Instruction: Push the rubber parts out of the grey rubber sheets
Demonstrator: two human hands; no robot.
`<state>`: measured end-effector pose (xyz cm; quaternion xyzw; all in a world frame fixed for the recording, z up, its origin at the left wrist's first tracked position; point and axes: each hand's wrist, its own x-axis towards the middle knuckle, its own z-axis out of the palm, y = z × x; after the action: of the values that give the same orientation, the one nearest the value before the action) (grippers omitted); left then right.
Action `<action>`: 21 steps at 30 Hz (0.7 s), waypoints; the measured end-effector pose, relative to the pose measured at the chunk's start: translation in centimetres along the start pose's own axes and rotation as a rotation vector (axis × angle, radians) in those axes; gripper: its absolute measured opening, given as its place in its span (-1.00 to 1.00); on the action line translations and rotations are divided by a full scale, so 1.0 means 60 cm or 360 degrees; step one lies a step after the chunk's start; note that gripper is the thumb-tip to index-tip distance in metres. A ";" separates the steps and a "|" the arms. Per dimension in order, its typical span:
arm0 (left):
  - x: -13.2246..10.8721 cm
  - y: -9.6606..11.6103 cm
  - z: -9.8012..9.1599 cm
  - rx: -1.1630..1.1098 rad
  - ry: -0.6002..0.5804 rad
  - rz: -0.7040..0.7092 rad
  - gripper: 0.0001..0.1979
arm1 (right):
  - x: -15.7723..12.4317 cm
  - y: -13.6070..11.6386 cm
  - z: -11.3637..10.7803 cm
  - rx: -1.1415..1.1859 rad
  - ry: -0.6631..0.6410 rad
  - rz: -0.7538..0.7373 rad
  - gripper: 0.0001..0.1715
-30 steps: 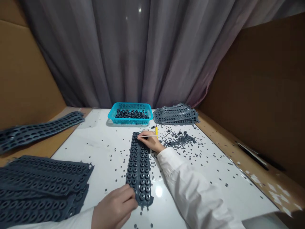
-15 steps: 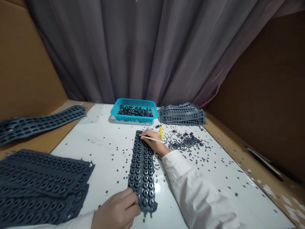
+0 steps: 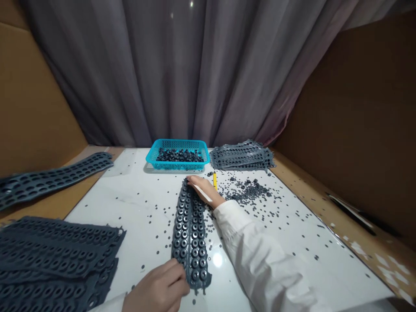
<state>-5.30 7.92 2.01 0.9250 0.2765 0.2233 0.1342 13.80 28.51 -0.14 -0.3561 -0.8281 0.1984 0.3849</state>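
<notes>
A dark grey rubber sheet (image 3: 190,242) with rows of raised rings lies lengthwise in front of me on the white tabletop. My left hand (image 3: 157,284) is closed at its near left edge, with fingers curled against the sheet; the fingertips are partly hidden. At the far end, my right hand (image 3: 205,190) is closed round a thin white stick (image 3: 204,193), which slants across the back of the fingers. The fingertips of that hand touch the sheet's far right corner, and the tip of the stick is hidden there.
A blue basket (image 3: 177,166) of small black pieces stands at the back, beside stacked perforated sheets (image 3: 242,156). A yellow tool (image 3: 215,180) and a heap of tiny dark discs (image 3: 251,191) lie to the right. More ringed sheets (image 3: 58,255) and a perforated strip (image 3: 55,177) are at left.
The white stick has tilted from nearly level to a steeper slant in my right hand, which has stretched further over the sheet's far end. My left hand stays at the near edge.
</notes>
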 end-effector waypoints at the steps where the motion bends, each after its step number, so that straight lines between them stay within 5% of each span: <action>1: 0.000 -0.001 0.000 0.0000 -0.0011 0.0000 -0.67 | 0.000 0.001 -0.001 -0.0003 -0.0002 -0.0003 -0.82; 10: -0.001 0.002 -0.001 -0.0236 -0.0040 -0.0101 -0.71 | -0.005 -0.006 -0.011 0.0032 0.0177 0.0168 -0.74; 14: 0.027 -0.006 -0.035 -0.0629 0.0129 -0.0570 -0.85 | -0.010 -0.021 -0.015 0.0131 0.0099 0.0145 -0.77; 18: 0.091 -0.082 -0.060 -0.0745 0.0682 -0.1150 -0.76 | -0.011 -0.025 -0.014 0.0236 0.0035 0.0116 -0.76; 21: 0.142 -0.165 -0.044 -0.0739 0.0811 -0.1191 -0.56 | -0.011 -0.024 -0.013 0.0284 0.0026 0.0111 -0.75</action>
<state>-4.72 21.15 3.50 0.6245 0.5558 0.4342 0.3354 14.06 27.11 0.87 -0.3505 -0.7910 0.2818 0.4147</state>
